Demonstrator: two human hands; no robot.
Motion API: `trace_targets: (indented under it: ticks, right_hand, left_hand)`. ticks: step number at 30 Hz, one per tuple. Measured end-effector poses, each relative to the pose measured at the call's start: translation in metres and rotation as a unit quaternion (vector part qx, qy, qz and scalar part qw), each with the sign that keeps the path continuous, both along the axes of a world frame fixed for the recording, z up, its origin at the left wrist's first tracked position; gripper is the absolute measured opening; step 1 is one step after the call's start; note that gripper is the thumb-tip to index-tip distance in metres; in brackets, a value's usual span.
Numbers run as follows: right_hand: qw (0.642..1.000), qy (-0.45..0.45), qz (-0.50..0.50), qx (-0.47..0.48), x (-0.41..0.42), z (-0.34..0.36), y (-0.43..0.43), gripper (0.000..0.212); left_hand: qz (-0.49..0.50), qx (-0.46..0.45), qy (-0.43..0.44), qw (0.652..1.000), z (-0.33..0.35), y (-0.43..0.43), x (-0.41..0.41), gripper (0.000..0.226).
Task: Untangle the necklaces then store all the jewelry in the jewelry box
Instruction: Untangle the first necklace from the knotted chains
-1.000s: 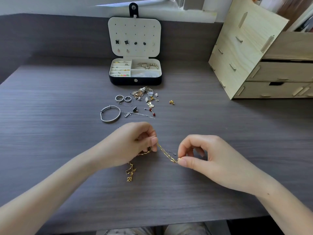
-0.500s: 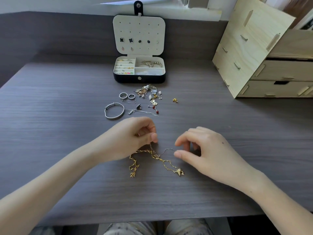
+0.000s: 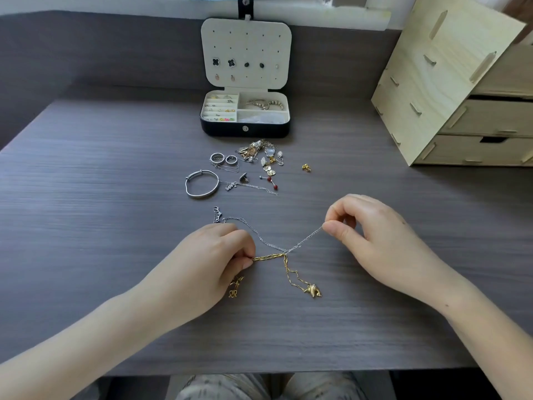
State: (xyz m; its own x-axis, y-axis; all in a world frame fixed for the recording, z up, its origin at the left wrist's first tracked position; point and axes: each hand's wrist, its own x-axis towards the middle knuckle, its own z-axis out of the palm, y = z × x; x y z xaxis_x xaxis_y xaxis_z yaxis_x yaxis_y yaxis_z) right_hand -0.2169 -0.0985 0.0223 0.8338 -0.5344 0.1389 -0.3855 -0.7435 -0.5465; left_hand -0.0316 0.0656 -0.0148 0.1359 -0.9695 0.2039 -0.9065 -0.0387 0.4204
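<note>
Right hand (image 3: 383,243) dropped the gold necklace (image 3: 287,267) and now pulls the silver chain (image 3: 305,238) taut rightward

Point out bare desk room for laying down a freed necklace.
Bare: the dark wood-grain desk left of the silver bangle and black jewelry box, and the stretch between the right hand and pale plywood drawer unit. Crowded: loose jewelry between box and left hand.

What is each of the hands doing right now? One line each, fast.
Left hand: closed, pinching the gold chain.
Right hand: closed, pinching the silver chain.
</note>
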Motion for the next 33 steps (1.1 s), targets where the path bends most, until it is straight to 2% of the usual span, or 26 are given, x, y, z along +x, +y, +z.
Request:
trace_targets:
  ticks: [5, 9, 17, 23, 24, 27, 33]
  right_hand:
    - [1.0, -0.007, -0.002, 0.022, -0.004, 0.009, -0.003, 0.013]
    - [0.999, -0.015, -0.022, 0.024, -0.006, 0.011, -0.007, 0.012]
    - [0.998, -0.016, -0.057, 0.028, -0.003, 0.005, -0.02, 0.018]
    - [0.997, 0.062, -0.044, -0.019, -0.005, -0.001, -0.021, 0.014]
    - [0.996, 0.07, -0.043, -0.029, -0.006, -0.001, -0.02, 0.014]
    - [0.996, 0.074, -0.04, -0.037, -0.012, -0.001, -0.015, 0.013]
    - [0.997, 0.063, -0.037, -0.023, -0.026, 0.002, -0.006, 0.017]
  left_hand:
    - [0.012, 0.005, -0.012, 1.0, 0.002, 0.001, -0.005, 0.005]
    - [0.012, 0.003, -0.033, 0.999, 0.001, 0.003, -0.004, 0.019]
    - [0.011, 0.006, -0.038, 0.999, 0.004, 0.004, -0.005, 0.012]
    - [0.011, 0.038, -0.011, 0.999, 0.013, 0.003, -0.006, 0.008]
    - [0.021, 0.047, -0.005, 0.999, 0.013, 0.003, -0.006, 0.013]
    - [0.027, 0.038, -0.01, 0.999, 0.014, -0.003, -0.01, 0.024]
    - [0.024, 0.034, -0.023, 0.999, 0.015, -0.026, -0.024, 0.016]
